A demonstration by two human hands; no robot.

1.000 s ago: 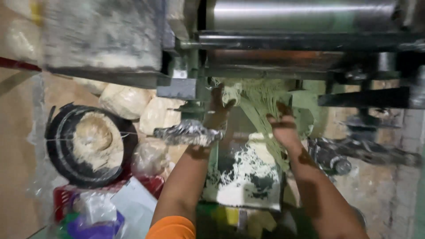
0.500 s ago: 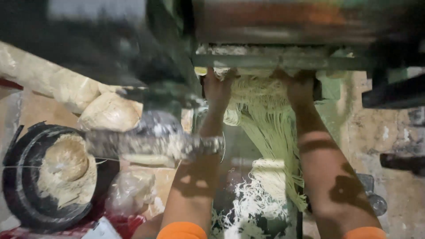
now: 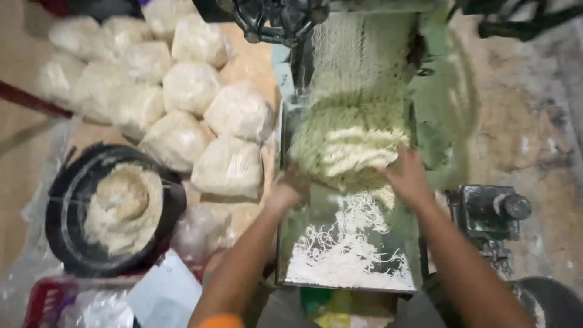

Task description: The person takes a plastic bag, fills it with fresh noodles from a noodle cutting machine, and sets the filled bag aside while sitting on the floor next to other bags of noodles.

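Your left hand (image 3: 290, 188) and right hand (image 3: 405, 176) are both spread open and cupped under the pale, folded bundle of fresh noodle strands (image 3: 347, 149), one palm at each side of it, so you are supporting the bundle more than clenching it. The bundle sits at the upper end of the flat metal catch tray (image 3: 291, 255), right below the curtain of thin strands (image 3: 358, 54) hanging down from the green noodle-cutting machine (image 3: 446, 115) at the top edge of the view. Judging by that curtain, the sheet is not fully cut through, and the bundle is not yet free of it. Loose white noodle scraps (image 3: 349, 255) lie scattered toward the tray's near edge, uncollected. To your left, on the floor, a heap of clear plastic bags packed with noodles (image 3: 182, 91) looks finished, while the round black basin (image 3: 67, 243) near the lower left corner holds one coiled noodle portion (image 3: 124, 206), apparently not bagged. A dark motor block (image 3: 489, 212) stands just right of the tray.
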